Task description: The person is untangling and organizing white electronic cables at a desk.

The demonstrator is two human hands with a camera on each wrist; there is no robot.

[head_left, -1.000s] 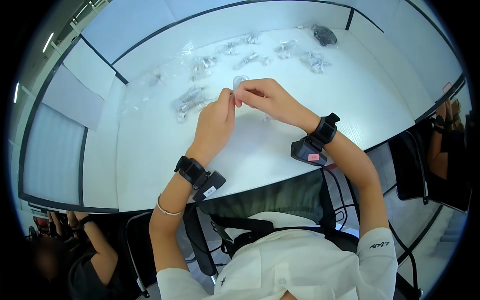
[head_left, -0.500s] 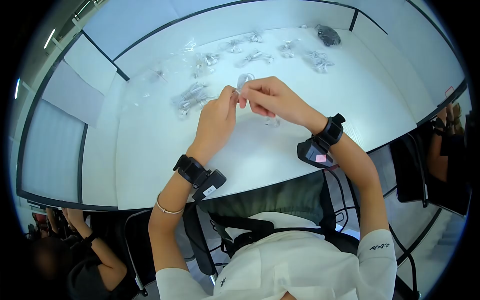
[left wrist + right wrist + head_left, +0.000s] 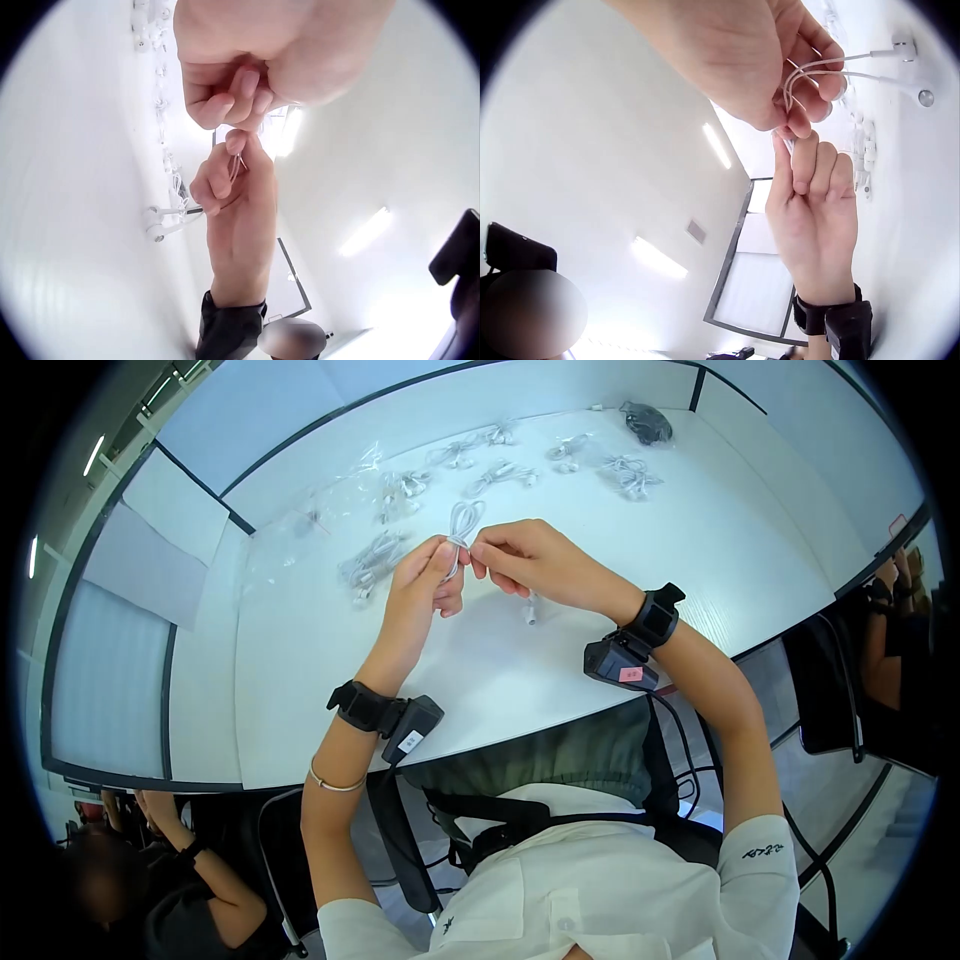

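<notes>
A coiled pair of white earphones (image 3: 466, 517) is between the hands above the table. The left hand (image 3: 420, 578) pinches the coil between thumb and fingers, with its loops sticking up past the fingertips. Close on the right, the right hand (image 3: 540, 560) pinches the thin wires, its fingertips right by the left hand's. Two wires run out through the right fingers in the right wrist view, ending in earbuds (image 3: 925, 97) that hang free. The left hand (image 3: 814, 210) shows below them there, fingers curled. Fingers hide where the wires meet the coil.
Several bundles of white cable (image 3: 500, 477) lie across the back of the white table (image 3: 340, 690). A larger bundle (image 3: 372, 563) is at the left, by clear plastic bags (image 3: 300, 525). A black bundle (image 3: 647, 423) sits at the back right. Low white partitions enclose the table.
The left hand has turned and shifted slightly left, bringing the coil upright into fuller view above its fingers. The right hand stays close beside it, still pinching the wires.
</notes>
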